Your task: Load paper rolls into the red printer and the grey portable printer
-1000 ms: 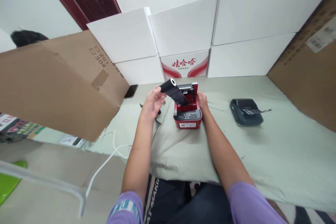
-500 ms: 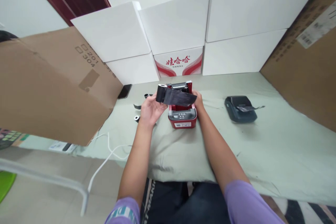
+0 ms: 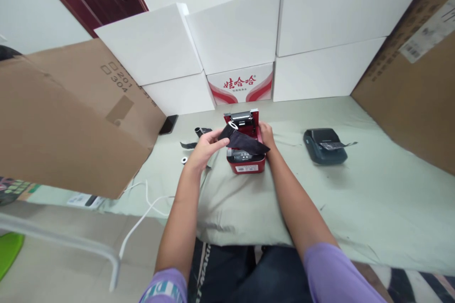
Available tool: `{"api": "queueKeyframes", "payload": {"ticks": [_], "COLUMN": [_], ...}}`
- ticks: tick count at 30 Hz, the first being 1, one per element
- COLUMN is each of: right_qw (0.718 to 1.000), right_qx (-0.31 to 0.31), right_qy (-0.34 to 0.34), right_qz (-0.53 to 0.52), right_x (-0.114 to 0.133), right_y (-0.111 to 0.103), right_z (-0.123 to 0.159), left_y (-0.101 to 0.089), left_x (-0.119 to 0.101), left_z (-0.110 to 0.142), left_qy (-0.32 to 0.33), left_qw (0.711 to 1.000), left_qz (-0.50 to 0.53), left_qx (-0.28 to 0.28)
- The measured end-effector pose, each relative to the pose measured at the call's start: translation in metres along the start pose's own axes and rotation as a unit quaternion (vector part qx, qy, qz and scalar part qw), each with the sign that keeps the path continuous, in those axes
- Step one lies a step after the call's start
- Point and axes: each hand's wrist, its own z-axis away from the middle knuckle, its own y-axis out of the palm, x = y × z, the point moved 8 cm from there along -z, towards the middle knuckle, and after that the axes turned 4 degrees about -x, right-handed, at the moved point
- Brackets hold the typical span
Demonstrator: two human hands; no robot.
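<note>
A black paper roll (image 3: 227, 131) with a white-rimmed core is gripped in my left hand (image 3: 206, 147), tilted above the left side of a small red printer (image 3: 248, 166). Its loose strip (image 3: 247, 143) extends to the right across the printer's open bay and ends in a point near my right wrist. The printer's lid (image 3: 242, 118) stands up at the back, with a dark roller on it. My right hand (image 3: 266, 133) is closed around the printer's right side, its fingertips partly hidden. Smaller black rolls (image 3: 202, 131) and curled scraps lie left of the printer.
To the right sits a dark portable printer (image 3: 324, 146) with a strip sticking out. A phone (image 3: 168, 124) lies near the large cardboard panel (image 3: 81, 118) on the left. White boxes (image 3: 234, 33) line the back. A white cable (image 3: 149, 201) hangs over the table's front edge.
The black roll has come out of the printer's bay, with its strip swinging free to the right. It has since tipped and lowered slightly. My right hand stays at the printer's side.
</note>
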Motion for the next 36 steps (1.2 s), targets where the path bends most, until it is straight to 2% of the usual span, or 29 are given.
{"api": "queueKeyframes", "payload": {"ticks": [3, 5, 9, 13, 19, 22, 26, 28, 33, 36], "right_qw": [1.0, 1.0, 1.0, 0.999, 1.0, 1.0, 1.0, 0.999, 1.0, 1.0], "right_qx": [-0.003, -0.005, -0.005, -0.001, -0.004, -0.002, -0.006, -0.007, 0.002, 0.001], "right_qy": [0.005, 0.005, 0.001, -0.005, -0.004, -0.004, -0.001, 0.005, 0.002, 0.007], "right_qz": [-0.018, -0.023, -0.029, -0.032, -0.028, -0.026, -0.029, -0.031, -0.028, -0.02], "right_x": [0.0, 0.001, 0.001, -0.001, -0.004, -0.004, -0.005, -0.006, -0.004, -0.003], "right_y": [0.001, 0.001, 0.001, 0.002, 0.001, 0.001, 0.001, 0.001, 0.001, 0.001], "right_z": [0.002, 0.003, 0.003, 0.001, -0.002, -0.001, -0.001, -0.001, -0.001, 0.001], "left_y": [-0.006, -0.007, -0.002, 0.004, 0.029, 0.035, 0.034, 0.031, 0.029, 0.037], "left_x": [0.004, 0.008, 0.016, 0.022, 0.03, 0.032, 0.029, 0.027, 0.035, 0.039], "left_z": [-0.012, -0.02, -0.03, -0.036, -0.047, -0.049, -0.045, -0.044, -0.054, -0.061], "left_qy": [0.01, 0.016, 0.023, 0.03, 0.032, 0.025, 0.052, 0.065, 0.056, 0.054], "left_qw": [0.986, 0.975, 0.968, 0.944, 0.918, 0.901, 0.871, 0.874, 0.924, 0.911], "left_qz": [-0.168, -0.22, -0.248, -0.326, -0.388, -0.427, -0.485, -0.479, -0.378, -0.401], "left_qx": [-0.002, 0.001, 0.025, 0.037, 0.075, 0.075, 0.063, 0.048, 0.035, 0.081]}}
